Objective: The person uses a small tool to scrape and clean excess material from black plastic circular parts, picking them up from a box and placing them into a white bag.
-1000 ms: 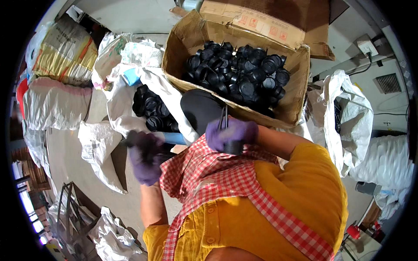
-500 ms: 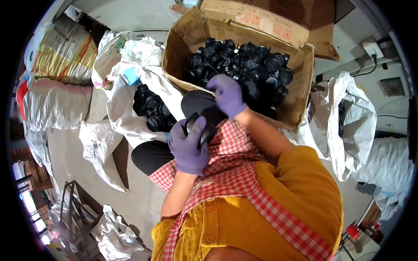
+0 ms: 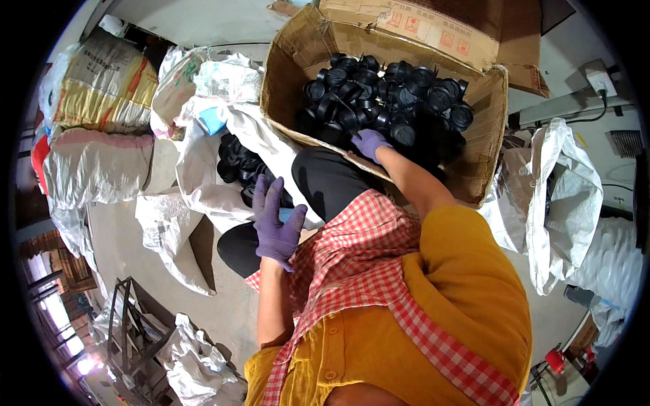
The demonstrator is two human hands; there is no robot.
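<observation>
My left hand [image 3: 276, 227], in a purple glove, is raised with its fingers spread and holds nothing. It is beside my knee, in front of an open white sack [image 3: 261, 128] that has black round plastic lids [image 3: 237, 159] in it. My right hand [image 3: 371, 143], in a matching glove, reaches over the near wall of a large cardboard box [image 3: 284, 81]. It touches the heap of black round plastic lids [image 3: 403, 98] inside. Its fingertips are partly hidden among the dark lids, so I cannot tell whether they grip one.
Another open white sack [image 3: 565, 196] stands right of the box. Stuffed sacks [image 3: 101, 166] are stacked at the left. A metal frame [image 3: 128, 331] and a crumpled white sack [image 3: 193, 362] are at the lower left. A power socket [image 3: 600, 78] with a cable is on the right wall.
My left hand has let go of the black lid it held, and its fingers have spread. My right hand has moved from above my knee into the box. The view has shifted slightly.
</observation>
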